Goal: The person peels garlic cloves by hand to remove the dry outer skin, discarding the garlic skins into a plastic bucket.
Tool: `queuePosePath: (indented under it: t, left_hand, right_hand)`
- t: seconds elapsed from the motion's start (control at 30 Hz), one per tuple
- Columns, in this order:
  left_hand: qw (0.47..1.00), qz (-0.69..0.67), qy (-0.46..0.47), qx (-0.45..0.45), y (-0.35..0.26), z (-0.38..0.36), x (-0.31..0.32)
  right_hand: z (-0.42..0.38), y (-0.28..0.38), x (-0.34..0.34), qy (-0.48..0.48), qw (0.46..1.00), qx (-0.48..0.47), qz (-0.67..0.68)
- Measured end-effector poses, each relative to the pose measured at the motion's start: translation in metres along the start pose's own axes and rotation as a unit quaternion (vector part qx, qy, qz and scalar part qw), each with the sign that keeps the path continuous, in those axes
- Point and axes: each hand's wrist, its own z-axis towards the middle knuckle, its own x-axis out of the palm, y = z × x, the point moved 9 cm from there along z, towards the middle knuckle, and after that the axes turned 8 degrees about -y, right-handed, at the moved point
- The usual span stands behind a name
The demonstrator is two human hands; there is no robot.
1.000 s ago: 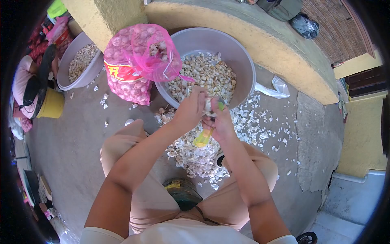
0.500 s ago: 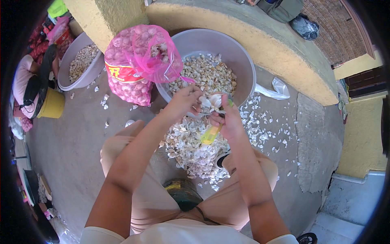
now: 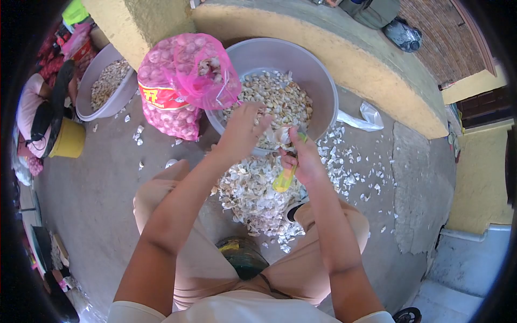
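My right hand [image 3: 305, 160] is closed around a yellow-green translucent handle [image 3: 283, 180], its tool end hidden. Between that hand's thumb and fingers sits a partly broken garlic bulb [image 3: 283, 137] with loose papery skin. To the left of the bulb, my left hand [image 3: 246, 129] hovers at the near rim of a large grey basin [image 3: 329, 91], fingers apart, with no clove visible in it. Garlic cloves [image 3: 285, 97] cover the basin's floor. Below both hands, a heap of garlic skins [image 3: 253, 188] lies on the ground between my legs.
A pink mesh sack of garlic [image 3: 167, 86] leans beside the basin on the left. Farther left are another basin [image 3: 110, 110], a yellow bucket [image 3: 69, 139] and a seated person [image 3: 33, 102]. A curved ledge [image 3: 366, 81] runs behind; a white plastic bag [image 3: 369, 118] lies right.
My left hand has come away from the garlic bulb and its fingers have spread. The right hand still holds the bulb and the yellow-green handle, slightly turned.
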Motion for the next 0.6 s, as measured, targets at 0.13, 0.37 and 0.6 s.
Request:
queuePosePath:
  t: [0.13,0.37,0.6]
  left_hand:
    - [0.99,0.018,0.142,0.005,-0.031,-0.011,0.014]
    - [0.958,0.023,0.273,-0.079,-0.018,-0.024,0.028]
    - [0.968,0.049,0.24,-0.05,-0.025,-0.02,0.019]
  right_hand:
    - [0.002,-0.005,0.003,0.002,0.999,-0.009,-0.032]
    - [0.006,-0.01,0.007,0.015,0.999,-0.016,-0.044]
    - [0.004,-0.007,0.011,0.015,0.998,-0.047,-0.046]
